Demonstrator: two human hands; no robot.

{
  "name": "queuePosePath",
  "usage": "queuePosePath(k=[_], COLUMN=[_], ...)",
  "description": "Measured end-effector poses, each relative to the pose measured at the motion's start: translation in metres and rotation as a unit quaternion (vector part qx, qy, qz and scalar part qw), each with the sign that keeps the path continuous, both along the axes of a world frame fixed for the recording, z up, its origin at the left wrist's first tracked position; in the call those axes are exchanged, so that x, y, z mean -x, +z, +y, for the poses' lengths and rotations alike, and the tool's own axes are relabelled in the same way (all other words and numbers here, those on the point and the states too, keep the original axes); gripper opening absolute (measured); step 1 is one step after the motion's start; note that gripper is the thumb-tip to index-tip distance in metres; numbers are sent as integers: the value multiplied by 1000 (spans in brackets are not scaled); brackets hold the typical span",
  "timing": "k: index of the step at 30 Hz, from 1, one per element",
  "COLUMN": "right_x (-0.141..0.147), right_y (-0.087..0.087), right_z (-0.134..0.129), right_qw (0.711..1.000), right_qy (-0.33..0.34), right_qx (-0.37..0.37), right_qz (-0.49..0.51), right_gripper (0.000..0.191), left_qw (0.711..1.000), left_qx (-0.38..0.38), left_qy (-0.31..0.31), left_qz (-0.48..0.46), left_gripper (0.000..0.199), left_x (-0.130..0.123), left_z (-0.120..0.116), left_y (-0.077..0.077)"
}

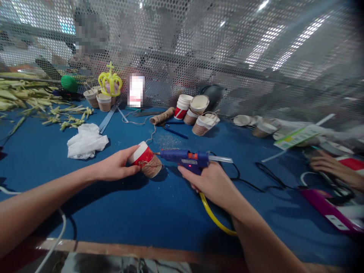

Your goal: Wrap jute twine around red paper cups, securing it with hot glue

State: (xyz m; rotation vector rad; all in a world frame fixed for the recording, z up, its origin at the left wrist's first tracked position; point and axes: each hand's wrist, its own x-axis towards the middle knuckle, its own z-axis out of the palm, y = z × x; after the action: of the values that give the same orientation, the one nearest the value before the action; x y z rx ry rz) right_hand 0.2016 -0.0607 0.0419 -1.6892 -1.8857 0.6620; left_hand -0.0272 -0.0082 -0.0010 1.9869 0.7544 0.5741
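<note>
My left hand (pixel 128 162) is closed around a red and white paper cup (pixel 145 154), which lies tilted just above the blue table. Brown twine (pixel 152 167) is wound around one part of the cup. A strand runs from the cup back to a twine roll (pixel 162 116). In my right hand (pixel 209 180) is a blue glue gun (pixel 184 157) with a clear glue stick in its rear and a small red light lit. Its nozzle points left, at the red side of the cup; whether it touches cannot be made out.
Twine-wrapped cups (pixel 201 123) and stacked red cups (pixel 182 107) stand at the back. Left are crumpled white tissue (pixel 87 141), corn husks (pixel 17 93) and a yellow crown (pixel 110 81). A purple power strip (pixel 327 206) and another person's hand (pixel 332 167) are at right. A yellow cable (pixel 214 218) curves below my right hand.
</note>
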Motion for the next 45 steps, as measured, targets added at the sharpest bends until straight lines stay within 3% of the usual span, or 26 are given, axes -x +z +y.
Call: queuePosePath(k=[20, 24, 29, 37, 41, 45], right_x=[-3, -10, -23, -31, -39, -50], right_y=[3, 4, 1, 1, 1, -9], right_z=[-5, -2, 7, 19, 33, 51], right_qw=[996, 991, 964, 939, 959, 971], right_qy=[-16, 10, 42, -29, -100, -153], right_qx=[85, 111, 135, 144, 98, 84], right_qz=[11, 70, 223, 312, 244, 162], right_gripper=[35, 26, 18, 26, 24, 28], left_qw=[1000, 1000, 998, 994, 994, 995], left_qx=[13, 17, 45, 72, 56, 49], left_qy=[10, 13, 23, 52, 69, 66], left_qz=[2, -7, -23, -62, -65, -62], left_gripper=[41, 40, 41, 44, 43, 42], left_x=[0, 0, -2, -3, -3, -4], left_z=[-1, 0, 0, 2, 3, 3], left_y=[0, -1, -4, -9, -9, -9])
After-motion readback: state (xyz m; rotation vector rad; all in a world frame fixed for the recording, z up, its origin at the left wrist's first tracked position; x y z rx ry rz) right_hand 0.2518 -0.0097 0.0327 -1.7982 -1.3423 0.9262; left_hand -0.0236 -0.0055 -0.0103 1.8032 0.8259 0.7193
